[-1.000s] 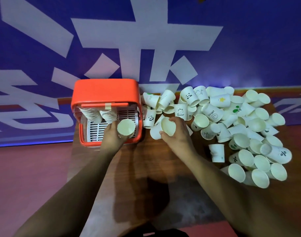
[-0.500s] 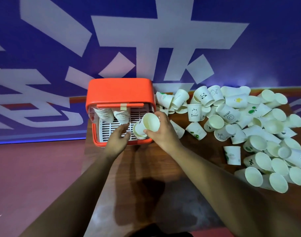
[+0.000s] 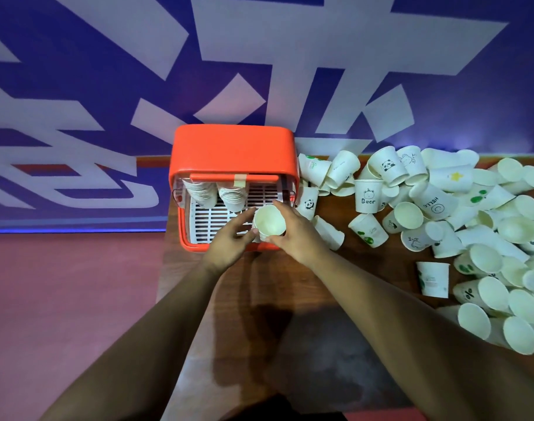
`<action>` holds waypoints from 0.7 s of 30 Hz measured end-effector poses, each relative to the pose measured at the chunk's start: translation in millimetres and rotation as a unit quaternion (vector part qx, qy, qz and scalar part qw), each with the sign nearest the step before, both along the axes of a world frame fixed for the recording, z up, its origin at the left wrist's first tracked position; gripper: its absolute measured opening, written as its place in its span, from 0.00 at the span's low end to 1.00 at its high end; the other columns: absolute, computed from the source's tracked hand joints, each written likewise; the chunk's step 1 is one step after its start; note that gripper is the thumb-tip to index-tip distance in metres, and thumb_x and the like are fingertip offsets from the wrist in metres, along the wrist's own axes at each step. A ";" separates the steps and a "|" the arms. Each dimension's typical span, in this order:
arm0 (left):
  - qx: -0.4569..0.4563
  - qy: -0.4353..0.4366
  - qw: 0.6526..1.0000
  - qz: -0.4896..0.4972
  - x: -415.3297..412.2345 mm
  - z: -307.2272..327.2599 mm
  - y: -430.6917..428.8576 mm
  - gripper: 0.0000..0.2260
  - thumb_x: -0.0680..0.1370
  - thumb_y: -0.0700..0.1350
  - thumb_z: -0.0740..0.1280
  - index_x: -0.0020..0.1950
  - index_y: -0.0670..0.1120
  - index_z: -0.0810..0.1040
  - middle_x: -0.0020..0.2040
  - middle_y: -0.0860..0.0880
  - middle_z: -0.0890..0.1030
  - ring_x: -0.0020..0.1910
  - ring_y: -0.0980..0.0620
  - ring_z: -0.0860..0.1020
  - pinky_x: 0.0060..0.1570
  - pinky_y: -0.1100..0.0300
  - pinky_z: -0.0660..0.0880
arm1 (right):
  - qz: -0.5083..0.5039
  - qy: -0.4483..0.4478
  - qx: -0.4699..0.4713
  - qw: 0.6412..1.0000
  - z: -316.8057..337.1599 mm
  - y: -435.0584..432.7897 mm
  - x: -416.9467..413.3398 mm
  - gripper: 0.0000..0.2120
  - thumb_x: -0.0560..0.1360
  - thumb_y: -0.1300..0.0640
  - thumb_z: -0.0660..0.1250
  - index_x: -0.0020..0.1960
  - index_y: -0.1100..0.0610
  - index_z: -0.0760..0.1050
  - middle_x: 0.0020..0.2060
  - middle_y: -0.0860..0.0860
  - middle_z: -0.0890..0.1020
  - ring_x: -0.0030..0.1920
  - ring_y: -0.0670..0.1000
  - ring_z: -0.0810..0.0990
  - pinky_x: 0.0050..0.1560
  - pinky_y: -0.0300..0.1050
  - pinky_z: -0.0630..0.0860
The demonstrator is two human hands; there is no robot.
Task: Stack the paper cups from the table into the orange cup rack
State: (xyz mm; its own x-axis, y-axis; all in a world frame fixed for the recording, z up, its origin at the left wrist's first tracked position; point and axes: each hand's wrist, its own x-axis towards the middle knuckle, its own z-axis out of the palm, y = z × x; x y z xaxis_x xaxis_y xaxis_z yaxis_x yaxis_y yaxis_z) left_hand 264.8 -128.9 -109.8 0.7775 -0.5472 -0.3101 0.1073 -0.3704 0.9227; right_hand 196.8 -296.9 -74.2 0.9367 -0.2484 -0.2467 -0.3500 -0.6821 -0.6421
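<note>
The orange cup rack [image 3: 233, 150] stands at the table's far left, with two stacks of nested cups [image 3: 217, 192] at the back of its white slatted floor. A white paper cup [image 3: 270, 221], mouth toward me, is held over the rack's front right. My right hand [image 3: 296, 232] grips it from the right. My left hand [image 3: 229, 241] touches its left side with fingers extended. Whether a second cup sits under it is unclear.
A large heap of loose paper cups [image 3: 460, 226] covers the right half of the wooden table [image 3: 290, 287], several printed with a panda, "Bear" or "HELLO". One cup [image 3: 432, 279] stands alone upside down. A purple and white wall rises behind; the floor is at left.
My right hand has carried its cup from the heap leftward to the rack's front. My left hand let its cup go earlier and now meets the right-hand cup.
</note>
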 end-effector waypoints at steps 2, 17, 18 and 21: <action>-0.005 -0.005 1.000 0.000 -0.5 -2.9 0.2 0.18 0.81 0.43 0.67 0.69 0.58 0.73 0.61 0.55 0.81 0.57 0.61 0.80 0.56 0.67 0.75 | 0.007 0.006 0.003 1.000 -4.1 -1.0 1.7 0.39 0.71 0.54 0.74 0.77 0.52 0.60 0.74 0.51 0.67 0.72 0.53 0.66 0.70 0.47 0.65; 0.089 -0.270 0.959 -0.013 -38.7 27.9 -23.7 0.13 0.78 0.41 0.66 0.62 0.43 0.76 0.57 0.47 0.72 0.57 0.50 0.74 0.60 0.62 0.69 | -0.038 -0.025 -0.022 0.999 7.1 -55.7 -50.2 0.29 0.75 0.52 0.70 0.73 0.54 0.65 0.71 0.50 0.69 0.71 0.50 0.67 0.67 0.41 0.63; 0.079 -0.279 0.956 -0.038 -45.8 33.1 -31.7 0.12 0.77 0.43 0.64 0.60 0.43 0.76 0.56 0.48 0.72 0.56 0.50 0.74 0.59 0.61 0.69 | -0.058 -0.022 -0.035 0.997 5.2 -69.7 -59.1 0.28 0.75 0.52 0.70 0.72 0.56 0.67 0.69 0.52 0.71 0.69 0.51 0.69 0.66 0.42 0.65; 0.067 -0.261 0.959 -0.084 -61.2 40.8 -62.8 0.12 0.77 0.45 0.64 0.60 0.44 0.76 0.55 0.48 0.73 0.54 0.50 0.75 0.58 0.58 0.73 | -0.114 0.004 -0.061 0.992 2.4 -112.1 -81.3 0.25 0.74 0.55 0.71 0.69 0.59 0.71 0.64 0.55 0.73 0.64 0.55 0.73 0.63 0.47 0.70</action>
